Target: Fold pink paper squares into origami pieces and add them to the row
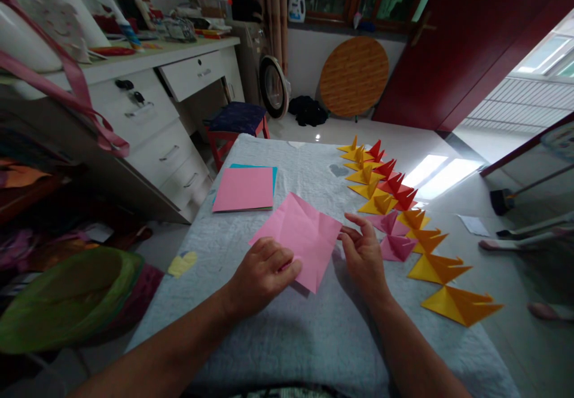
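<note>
A square sheet of pink origami paper (299, 233) with crease lines lies turned cornerwise over the table, its lower edge slightly raised above its shadow. My left hand (266, 269) is closed on its lower left edge, thumb on top and fingers curled. At the right corner is my right hand (362, 248), fingers apart, with fingertips touching or very near the paper; the exact contact is hard to make out. Beyond my left hand rests a stack of square paper (244, 189), pink on top with blue showing beneath.
Rows of folded paper pieces line the table's right side: yellow (443, 268), red (394, 183) and pink (397, 246). A grey-blue cloth (201, 320) covers the table. A stool (237, 117) and white desk (156, 141) stand to the left, near a green-lined bin (128, 260).
</note>
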`<state>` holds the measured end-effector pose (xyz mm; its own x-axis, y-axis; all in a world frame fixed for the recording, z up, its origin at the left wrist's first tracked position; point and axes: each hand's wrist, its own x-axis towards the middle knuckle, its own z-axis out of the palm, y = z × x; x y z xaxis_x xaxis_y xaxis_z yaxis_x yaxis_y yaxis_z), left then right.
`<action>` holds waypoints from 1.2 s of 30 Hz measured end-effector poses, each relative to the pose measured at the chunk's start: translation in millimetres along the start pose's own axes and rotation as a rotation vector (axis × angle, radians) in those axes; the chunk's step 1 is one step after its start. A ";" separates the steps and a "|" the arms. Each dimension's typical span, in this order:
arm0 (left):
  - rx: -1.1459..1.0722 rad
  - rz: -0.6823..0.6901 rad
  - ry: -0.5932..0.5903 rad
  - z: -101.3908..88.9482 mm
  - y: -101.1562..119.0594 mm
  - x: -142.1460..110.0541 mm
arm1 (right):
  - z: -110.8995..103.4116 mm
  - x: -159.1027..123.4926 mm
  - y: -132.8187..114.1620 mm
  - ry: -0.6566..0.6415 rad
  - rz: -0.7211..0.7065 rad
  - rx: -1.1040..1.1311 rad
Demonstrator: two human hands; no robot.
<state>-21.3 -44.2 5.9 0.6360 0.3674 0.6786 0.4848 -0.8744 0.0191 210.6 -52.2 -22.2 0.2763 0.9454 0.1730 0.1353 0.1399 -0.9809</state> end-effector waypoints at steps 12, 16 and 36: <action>0.105 -0.020 0.029 3.6 4.0 -0.6 | 5.1 0.3 -7.3 -0.212 0.296 0.206; 0.099 -0.016 0.027 3.7 6.3 0.2 | 7.4 1.0 -2.6 -0.246 0.267 0.252; -0.186 -0.129 0.066 -3.9 -14.5 -7.8 | 8.5 4.8 -19.7 -0.120 0.220 0.378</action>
<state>-35.7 -35.7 3.2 0.5321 0.4636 0.7085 0.4368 -0.8671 0.2394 201.1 -47.8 -2.9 0.1439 0.9891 -0.0325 -0.2775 0.0088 -0.9607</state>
